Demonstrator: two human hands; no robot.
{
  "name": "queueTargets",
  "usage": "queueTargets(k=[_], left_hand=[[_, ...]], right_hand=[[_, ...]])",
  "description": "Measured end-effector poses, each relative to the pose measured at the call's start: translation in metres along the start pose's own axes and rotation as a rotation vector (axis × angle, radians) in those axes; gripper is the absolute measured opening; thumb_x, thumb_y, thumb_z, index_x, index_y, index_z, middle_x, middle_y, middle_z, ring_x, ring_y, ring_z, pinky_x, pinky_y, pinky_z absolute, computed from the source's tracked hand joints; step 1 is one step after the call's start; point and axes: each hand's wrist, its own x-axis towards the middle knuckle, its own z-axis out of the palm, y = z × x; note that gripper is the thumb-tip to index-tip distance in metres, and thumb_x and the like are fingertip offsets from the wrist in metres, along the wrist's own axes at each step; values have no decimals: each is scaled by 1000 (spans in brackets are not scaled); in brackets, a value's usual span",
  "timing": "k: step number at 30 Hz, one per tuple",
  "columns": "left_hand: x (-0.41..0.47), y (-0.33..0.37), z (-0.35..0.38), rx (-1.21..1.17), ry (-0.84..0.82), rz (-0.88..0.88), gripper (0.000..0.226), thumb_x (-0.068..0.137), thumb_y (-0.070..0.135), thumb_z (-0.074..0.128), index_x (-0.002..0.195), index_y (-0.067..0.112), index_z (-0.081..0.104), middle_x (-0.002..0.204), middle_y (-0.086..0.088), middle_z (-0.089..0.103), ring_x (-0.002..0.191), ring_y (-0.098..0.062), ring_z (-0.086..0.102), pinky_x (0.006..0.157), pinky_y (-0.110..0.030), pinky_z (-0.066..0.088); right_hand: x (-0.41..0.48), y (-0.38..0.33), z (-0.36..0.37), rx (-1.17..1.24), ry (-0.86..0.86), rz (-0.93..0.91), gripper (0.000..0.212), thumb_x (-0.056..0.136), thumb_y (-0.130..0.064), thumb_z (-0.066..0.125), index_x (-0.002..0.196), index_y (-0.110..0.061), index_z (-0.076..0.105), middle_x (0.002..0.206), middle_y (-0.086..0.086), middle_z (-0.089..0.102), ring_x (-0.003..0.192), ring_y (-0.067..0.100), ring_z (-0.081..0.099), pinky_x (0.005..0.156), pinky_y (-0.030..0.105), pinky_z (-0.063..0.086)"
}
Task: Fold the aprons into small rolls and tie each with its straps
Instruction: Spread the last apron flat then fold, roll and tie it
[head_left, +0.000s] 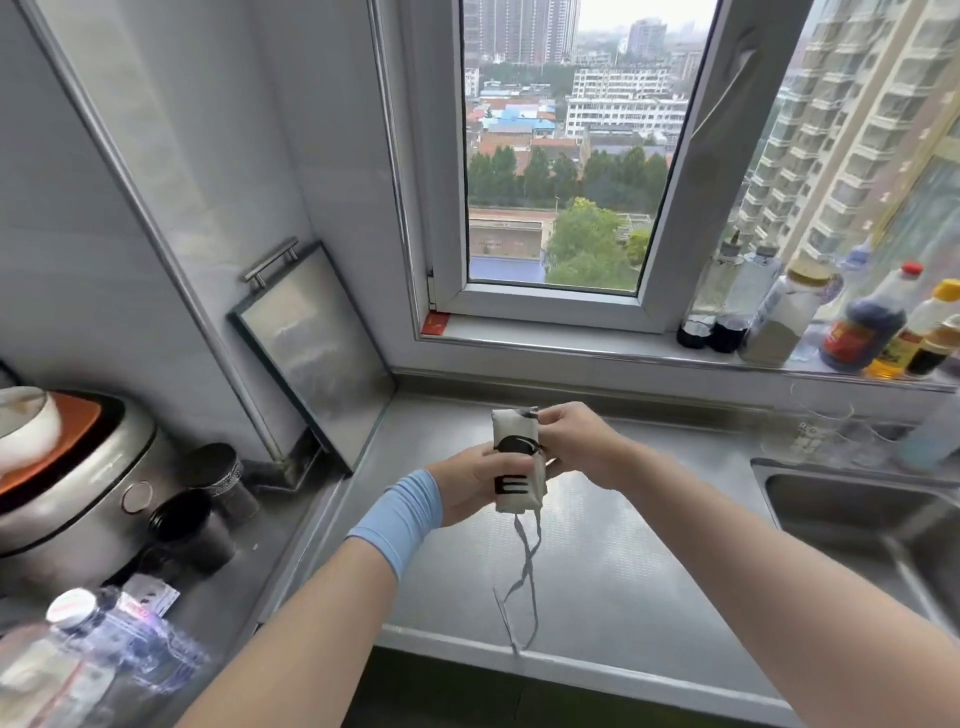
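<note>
A white apron with black print, folded into a small roll (515, 457), is held upright above the steel counter (597, 545). My left hand (467, 483), with a light blue wristband, grips the roll's lower left side. My right hand (571, 441) grips its upper right edge, fingers curled at the top corner. Thin white straps (524, 571) hang loose from the roll's bottom down to the counter's front edge.
A rice cooker (67, 467), two dark cups (218, 478) and a water bottle (78, 639) stand at the left. A steel board (311, 353) leans in the corner. Sauce bottles (857, 327) line the windowsill. A sink (872, 519) lies to the right.
</note>
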Motion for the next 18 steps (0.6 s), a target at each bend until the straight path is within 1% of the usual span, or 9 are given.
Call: queueTargets(k=[2, 4, 6, 7, 9, 10, 12, 14, 18], left_hand=[[3, 7, -12, -6, -11, -37, 51, 83, 26, 65, 129, 6, 52, 119, -17, 63, 113, -32, 60, 100, -42, 48], [7, 13, -29, -4, 9, -45, 54, 83, 25, 65, 129, 2, 51, 118, -20, 64, 110, -36, 62, 95, -42, 51], [13, 21, -42, 7, 62, -38, 55, 81, 25, 66, 128, 1, 50, 114, -20, 66, 102, -34, 66, 87, -42, 54], [17, 26, -47, 24, 83, -33, 56, 80, 25, 68, 127, 0, 51, 112, -21, 66, 99, -34, 67, 86, -43, 55], [24, 36, -55, 72, 98, -8, 55, 80, 26, 72, 125, 1, 53, 113, -23, 65, 98, -35, 68, 86, -44, 56], [28, 41, -60, 92, 101, 4, 54, 80, 26, 74, 125, 2, 54, 113, -23, 65, 97, -35, 68, 86, -44, 56], [37, 48, -71, 110, 103, 18, 53, 80, 27, 75, 125, 5, 57, 116, -22, 66, 99, -35, 68, 88, -45, 55], [45, 55, -79, 167, 109, 22, 54, 78, 28, 78, 123, 5, 59, 116, -19, 67, 101, -35, 68, 90, -46, 54], [61, 70, -97, 270, 171, 27, 43, 71, 23, 82, 106, 3, 67, 98, -17, 71, 92, -32, 70, 90, -48, 55]], right_hand=[[11, -14, -2, 9, -53, 60, 22, 91, -5, 64, 100, 16, 66, 91, 30, 66, 75, 37, 65, 70, 49, 58], [20, -27, -6, 90, -151, 103, 25, 93, -3, 60, 107, 18, 62, 97, 29, 65, 81, 38, 63, 78, 50, 55], [26, -35, -9, 249, -273, 131, 31, 91, -9, 56, 109, 15, 61, 99, 25, 61, 82, 34, 56, 75, 44, 50], [29, -39, -8, 285, -285, 143, 32, 90, -17, 56, 107, 10, 62, 97, 22, 60, 80, 32, 55, 73, 42, 48], [40, -47, -2, 205, -203, 119, 34, 91, -30, 64, 100, 2, 67, 91, 19, 64, 75, 29, 58, 69, 40, 49], [47, -50, 2, 137, -124, 82, 35, 89, -32, 69, 98, 2, 70, 88, 18, 67, 72, 29, 60, 67, 40, 50], [61, -55, 6, 103, 22, 27, 31, 86, -28, 75, 98, 1, 72, 87, 18, 71, 68, 29, 63, 63, 39, 55], [71, -58, 5, 132, 98, 15, 26, 86, -25, 75, 97, -2, 74, 86, 16, 73, 67, 28, 65, 61, 38, 56], [92, -60, 7, 205, 170, -4, 24, 86, -25, 75, 98, -4, 73, 91, 16, 74, 74, 28, 68, 74, 47, 58]])
